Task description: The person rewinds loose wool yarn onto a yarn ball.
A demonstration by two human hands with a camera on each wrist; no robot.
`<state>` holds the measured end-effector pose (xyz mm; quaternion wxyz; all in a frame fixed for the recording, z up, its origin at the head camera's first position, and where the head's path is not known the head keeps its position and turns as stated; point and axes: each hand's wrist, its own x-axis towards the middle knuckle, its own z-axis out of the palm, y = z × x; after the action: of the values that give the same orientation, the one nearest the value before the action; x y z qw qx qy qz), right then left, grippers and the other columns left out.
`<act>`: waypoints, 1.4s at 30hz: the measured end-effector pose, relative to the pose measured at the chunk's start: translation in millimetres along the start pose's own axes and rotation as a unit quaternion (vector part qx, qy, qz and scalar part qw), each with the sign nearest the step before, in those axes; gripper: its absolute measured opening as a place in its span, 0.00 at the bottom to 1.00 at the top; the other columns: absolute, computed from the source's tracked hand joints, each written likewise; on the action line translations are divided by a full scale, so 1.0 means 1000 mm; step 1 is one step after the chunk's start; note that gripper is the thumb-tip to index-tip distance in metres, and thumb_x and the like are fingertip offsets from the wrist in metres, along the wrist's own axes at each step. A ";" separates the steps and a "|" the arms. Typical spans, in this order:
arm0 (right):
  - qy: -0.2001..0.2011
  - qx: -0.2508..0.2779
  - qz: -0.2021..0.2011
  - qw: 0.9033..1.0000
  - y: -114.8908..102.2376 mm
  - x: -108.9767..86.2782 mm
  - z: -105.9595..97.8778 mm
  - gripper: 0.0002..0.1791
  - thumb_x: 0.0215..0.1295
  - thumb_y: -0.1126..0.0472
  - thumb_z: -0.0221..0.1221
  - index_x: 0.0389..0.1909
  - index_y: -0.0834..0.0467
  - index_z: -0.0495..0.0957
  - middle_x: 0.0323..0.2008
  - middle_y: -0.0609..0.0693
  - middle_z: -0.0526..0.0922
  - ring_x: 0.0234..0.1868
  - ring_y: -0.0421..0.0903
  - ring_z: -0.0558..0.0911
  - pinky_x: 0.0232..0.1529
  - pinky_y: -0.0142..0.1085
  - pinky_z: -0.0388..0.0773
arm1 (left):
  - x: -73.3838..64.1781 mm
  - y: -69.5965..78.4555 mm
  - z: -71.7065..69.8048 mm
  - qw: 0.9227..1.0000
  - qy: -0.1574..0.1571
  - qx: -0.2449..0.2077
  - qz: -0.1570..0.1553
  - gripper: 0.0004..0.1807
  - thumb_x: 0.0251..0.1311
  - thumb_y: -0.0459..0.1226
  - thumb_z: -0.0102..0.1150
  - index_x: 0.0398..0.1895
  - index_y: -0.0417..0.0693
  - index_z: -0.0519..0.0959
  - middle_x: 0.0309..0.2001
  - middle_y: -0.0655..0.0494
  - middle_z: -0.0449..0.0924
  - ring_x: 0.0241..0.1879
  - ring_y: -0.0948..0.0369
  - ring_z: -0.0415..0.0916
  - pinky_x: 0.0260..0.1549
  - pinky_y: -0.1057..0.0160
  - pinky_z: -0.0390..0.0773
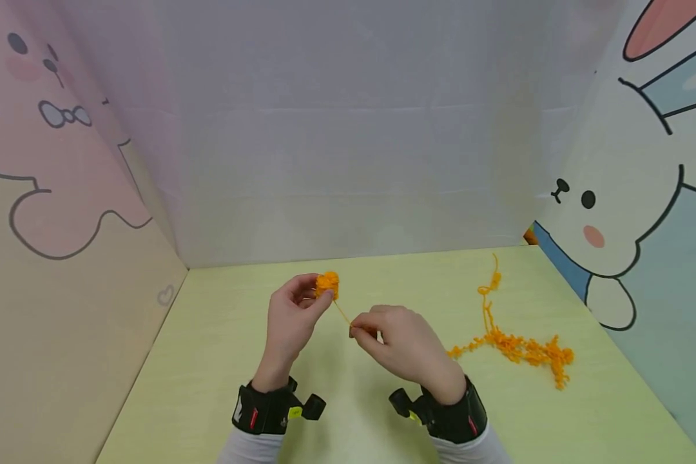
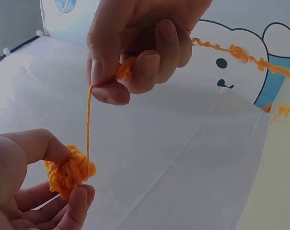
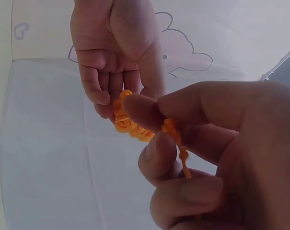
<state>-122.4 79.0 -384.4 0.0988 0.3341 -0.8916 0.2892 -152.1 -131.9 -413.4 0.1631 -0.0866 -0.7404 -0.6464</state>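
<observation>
My left hand pinches a small wound ball of orange yarn between thumb and fingers, raised over the table. From the ball a single strand runs taut to my right hand, which pinches it between thumb and forefinger. In the right wrist view a knotted, bumpy length of the same yarn passes down through the right hand's curled fingers. The ball's wraps show thick and layered in the left wrist view.
A loose, tangled heap of knotted orange yarn lies on the pale yellow table to the right, one tail reaching toward the back edge. A white curtain hangs behind. Cartoon-printed panels stand at both sides.
</observation>
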 end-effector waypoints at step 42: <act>0.184 -0.038 -0.046 0.981 0.021 0.004 -0.006 0.05 0.64 0.54 0.66 0.38 0.48 0.86 0.35 0.40 0.80 0.21 0.36 0.66 0.18 0.30 0.70 | -0.011 0.016 0.001 0.950 -0.272 0.033 0.149 0.17 0.57 0.30 0.68 0.50 0.48 0.83 0.48 0.54 0.82 0.46 0.59 0.79 0.41 0.60 0.86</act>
<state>-138.8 93.4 -387.3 0.2871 0.3122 -0.8520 0.3067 -136.6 -127.7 -402.7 0.0525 -0.3627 -0.7565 -0.5416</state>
